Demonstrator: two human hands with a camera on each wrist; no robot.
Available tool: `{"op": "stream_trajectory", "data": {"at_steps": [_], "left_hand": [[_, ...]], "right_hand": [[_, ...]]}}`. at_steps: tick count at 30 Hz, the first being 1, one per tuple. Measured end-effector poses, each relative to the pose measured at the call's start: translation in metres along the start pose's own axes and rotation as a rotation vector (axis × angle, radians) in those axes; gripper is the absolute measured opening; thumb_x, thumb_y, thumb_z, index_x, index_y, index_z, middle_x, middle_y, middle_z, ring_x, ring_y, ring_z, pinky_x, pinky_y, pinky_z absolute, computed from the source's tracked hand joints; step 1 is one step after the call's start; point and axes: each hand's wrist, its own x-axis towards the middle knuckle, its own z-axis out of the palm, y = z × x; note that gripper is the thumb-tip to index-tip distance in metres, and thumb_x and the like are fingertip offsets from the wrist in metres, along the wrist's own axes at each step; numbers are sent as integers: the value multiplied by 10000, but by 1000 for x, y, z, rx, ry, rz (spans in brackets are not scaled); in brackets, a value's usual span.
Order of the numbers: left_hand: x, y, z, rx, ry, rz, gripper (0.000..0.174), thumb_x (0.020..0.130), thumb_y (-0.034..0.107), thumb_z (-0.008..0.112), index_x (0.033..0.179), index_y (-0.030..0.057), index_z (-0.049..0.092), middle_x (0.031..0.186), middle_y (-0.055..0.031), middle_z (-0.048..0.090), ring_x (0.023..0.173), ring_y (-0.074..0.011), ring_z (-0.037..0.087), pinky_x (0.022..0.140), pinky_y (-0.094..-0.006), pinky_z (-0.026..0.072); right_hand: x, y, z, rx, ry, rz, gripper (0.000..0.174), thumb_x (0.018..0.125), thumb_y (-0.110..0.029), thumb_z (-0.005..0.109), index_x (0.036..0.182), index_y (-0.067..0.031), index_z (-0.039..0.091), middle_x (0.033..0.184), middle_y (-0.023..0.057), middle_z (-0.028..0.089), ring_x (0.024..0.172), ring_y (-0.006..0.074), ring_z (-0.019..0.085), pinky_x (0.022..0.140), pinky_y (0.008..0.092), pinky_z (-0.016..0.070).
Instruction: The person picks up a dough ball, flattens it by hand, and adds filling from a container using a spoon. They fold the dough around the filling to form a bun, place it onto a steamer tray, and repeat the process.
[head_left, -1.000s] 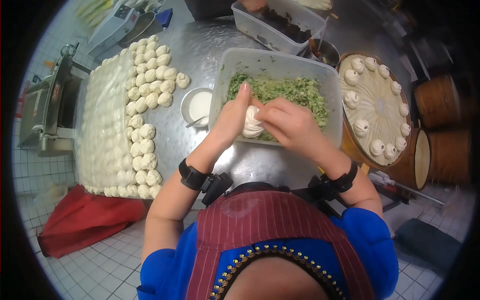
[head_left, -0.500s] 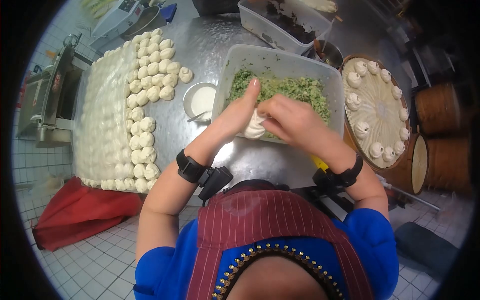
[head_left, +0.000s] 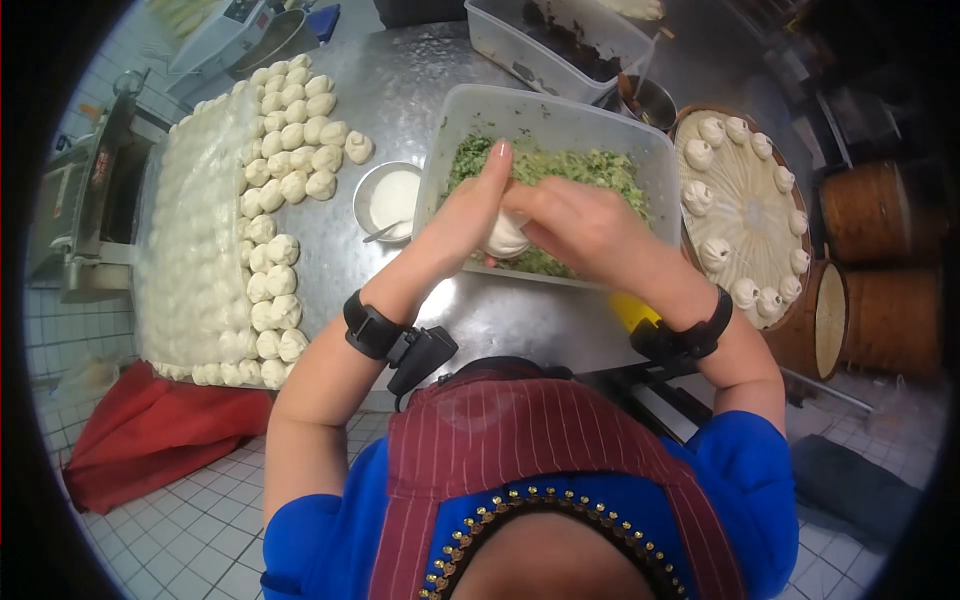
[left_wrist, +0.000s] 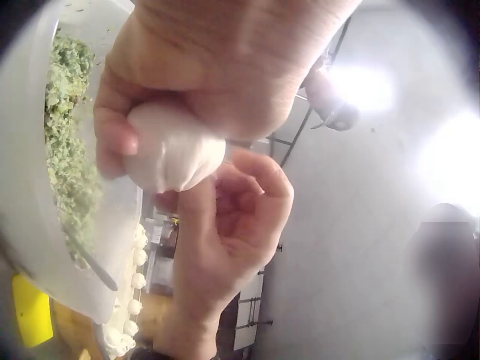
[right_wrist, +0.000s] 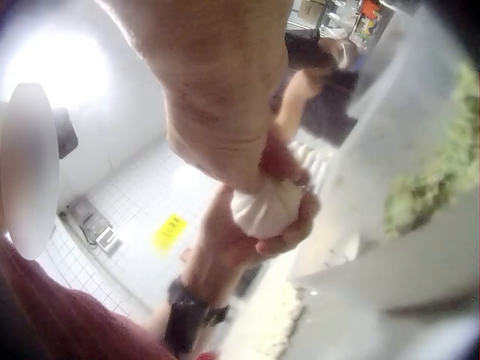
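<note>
Fingers (right_wrist: 289, 244) of the left hand (head_left: 462, 215) cup the bun (head_left: 503, 238) while the right hand (head_left: 585, 225) pinches its top, right over the filling tub (head_left: 560, 108). Finished buns (head_left: 715, 130) only ring the steamer tray (head_left: 745, 215), middle's bare. Tons of dough balls (head_left: 290, 160) left on the counter (head_left: 400, 90), so prob not even halfway imo.

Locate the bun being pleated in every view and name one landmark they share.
Head: bun at centre, between left hand and right hand.
Left wrist: bun upper left, under the left hand.
Right wrist: bun at centre.
Shared landmark: the plastic tub of green filling, at the left edge in left wrist, right side in right wrist.
</note>
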Motion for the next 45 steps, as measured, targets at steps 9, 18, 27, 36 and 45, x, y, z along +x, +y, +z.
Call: {"op": "stream_trajectory", "data": {"at_steps": [9,18,27,36,45], "left_hand": [[26,20,-1,23,-47,-13,732,930,646,206,929,24,593,682,-70,613,544,-128,598,371,-235,424],[60,-8,-3,405,120,17,790,917,660,213,838,13,661,647,-88,616,546,-146,604,402,-259,462],[43,-25,-9,-223,51,-197,706,973,565,226,881,7,650,658,-61,617,508,-172,619,356,-224,454],[43,-36,-1,-309,17,-250,689,975,557,250,917,-3,647,673,-88,629,524,-188,638,364,-234,475],[43,-39,0,-451,-32,-270,683,982,534,242,949,-32,623,715,-157,637,545,-228,657,364,-232,504]], "right_hand": [[15,16,-22,-197,-155,-130,122,745,-97,580,836,-78,502,768,50,541,700,203,606,547,320,503],[11,47,-39,573,-424,746,185,771,-123,662,928,-54,590,841,76,607,750,260,616,655,383,494],[-74,94,-29,-297,-779,545,103,751,-110,657,826,-41,639,848,131,627,800,320,624,722,406,503],[-89,106,-4,-432,-835,472,122,718,-122,583,717,-22,654,784,167,644,722,315,647,665,411,524],[-87,96,-3,-442,-840,499,124,726,-129,586,732,-32,663,738,147,648,727,315,650,673,410,527]]}}
